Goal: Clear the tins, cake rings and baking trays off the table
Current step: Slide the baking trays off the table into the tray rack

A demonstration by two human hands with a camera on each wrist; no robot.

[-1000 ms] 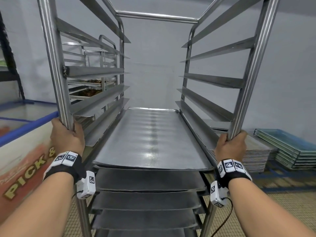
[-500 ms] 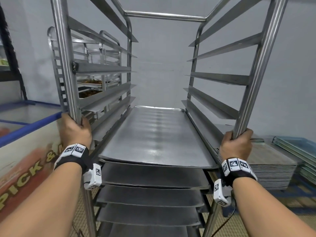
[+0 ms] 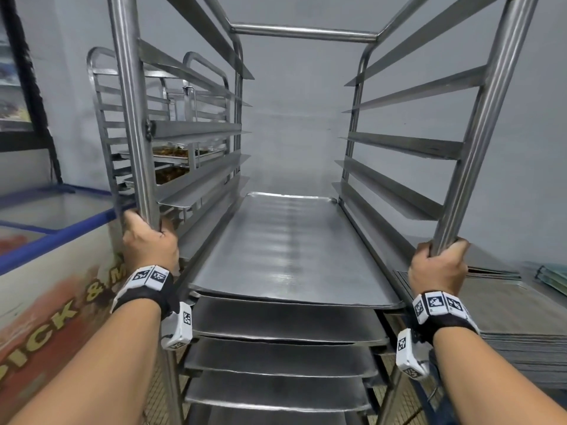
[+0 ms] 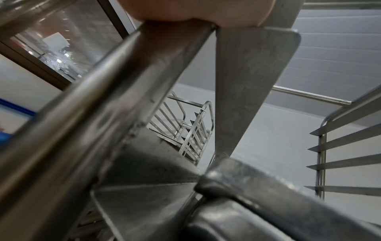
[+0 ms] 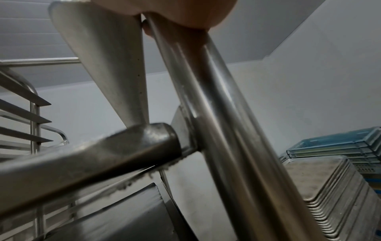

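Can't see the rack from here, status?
Left hand and right hand grip rack posts. Trays loaded. Tray stack close on right.

Both hands, left (image 3: 150, 245) and right (image 3: 438, 268), clenched, arms outstretched.

Two tray racks: the near steel rack (image 3: 132, 118) filling the view from 9 to 3 o'clock, and a second rack (image 3: 101, 118) behind it at 10 o'clock. The near one carries at least five baking trays (image 3: 291, 240) stacked on runners toward 6 o'clock; more below are cut off. Two trays of food (image 3: 171, 151) sit in the far rack. One pile of trays (image 3: 521, 317) lies at 4 o'clock, its number uncountable. Two hands (image 3: 150, 240) show. One chest freezer (image 3: 46, 240) stands at 8 o'clock.
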